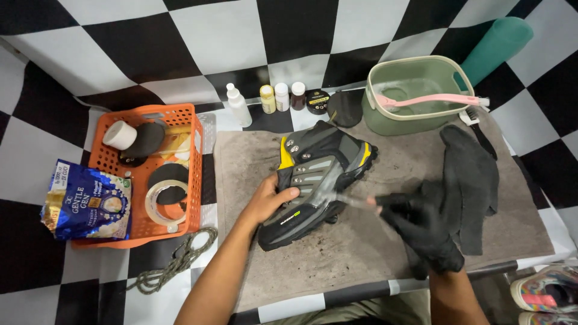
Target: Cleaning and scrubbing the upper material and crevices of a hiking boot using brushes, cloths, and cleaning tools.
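On grey mat (385, 241), left hand (268, 201) gripping boot (319, 180), gloved right hand (421, 225) closed on blurred brush (346, 198), blue pouch (87, 207) beside orange basket (189, 180)

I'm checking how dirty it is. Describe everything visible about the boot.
The boot is a black and grey hiking boot with yellow trim and no laces visible. It lies on its side on a soiled grey mat. The bare left hand grips its ankle; the gloved right hand holds a blurred brush against it.
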